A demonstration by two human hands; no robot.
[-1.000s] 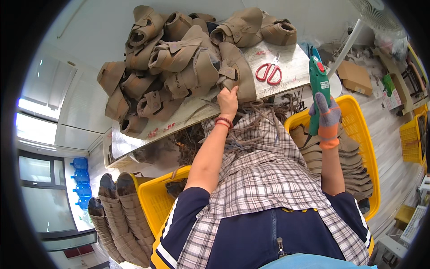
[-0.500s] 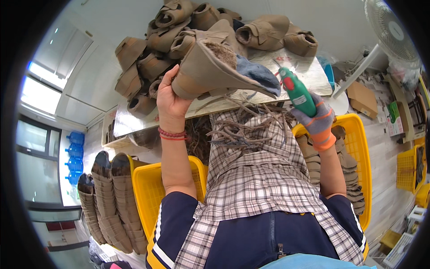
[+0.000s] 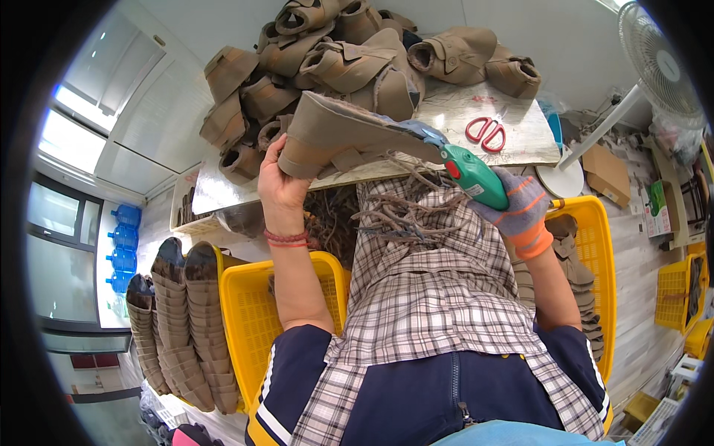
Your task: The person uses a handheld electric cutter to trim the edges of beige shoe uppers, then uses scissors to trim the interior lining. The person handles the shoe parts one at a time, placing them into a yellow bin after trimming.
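Note:
My bare left hand (image 3: pixel 281 182) grips a brown boot upper (image 3: pixel 327 141) at its rounded end and holds it up in front of the table. The upper lies tilted on its side, with a blue-grey lining showing along its far edge. In a grey and orange glove, my right hand (image 3: pixel 520 212) is wrapped round a green handheld power cutter (image 3: pixel 480 182) with a red button. The cutter's front end meets the pointed right end of the upper; its blade is hidden there. Trimmed strips (image 3: pixel 401 219) lie on my checked apron below.
Many boot uppers (image 3: pixel 268 97) are heaped on the white table (image 3: pixel 520 123), beside red-handled scissors (image 3: pixel 486 136). Yellow baskets (image 3: pixel 245 297) flank my lap; the right basket (image 3: pixel 599 253) holds stacked brown pieces. A fan (image 3: pixel 660 63) stands at right. Tall stacks of uppers (image 3: pixel 178 334) stand at left.
My right hand has brought the cutter left and down to the upper's pointed end. The upper has rolled so its fleecy opening is less visible. Red-handled scissors now show on the table.

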